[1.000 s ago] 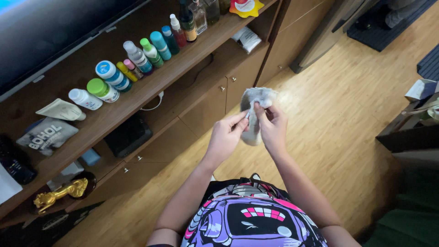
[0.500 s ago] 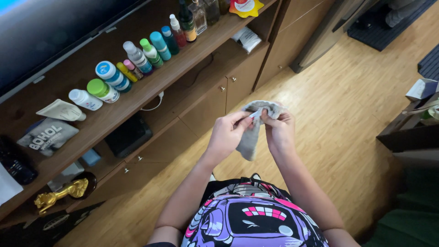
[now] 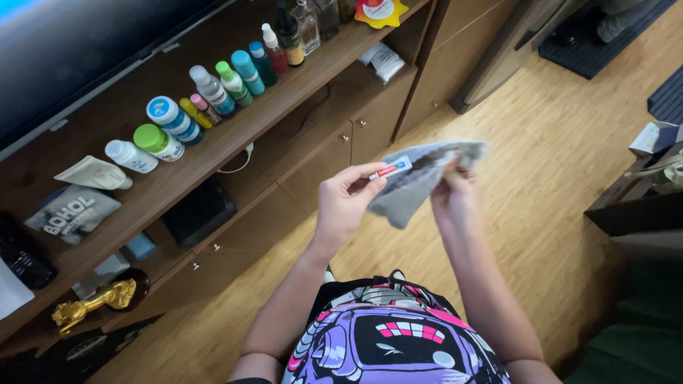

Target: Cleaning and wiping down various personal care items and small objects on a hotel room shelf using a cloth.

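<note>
I hold a grey cloth up in front of me, spread between both hands. My left hand pinches its left edge, where a small red, white and blue label shows. My right hand grips the cloth from behind on its right side, with the fabric draped over the fingers. The cloth hangs above a wooden floor, in front of a low wooden media cabinet.
Several bottles and jars stand on the cabinet's top shelf under a large dark screen. A gold figurine and pouches lie at the left. A dark box sits in an open bay. Dark furniture stands at the right.
The cloth has been pulled open from a bunched wad into a wider spread sheet. My hands have moved apart and slightly lower, and the label has come into sight.
</note>
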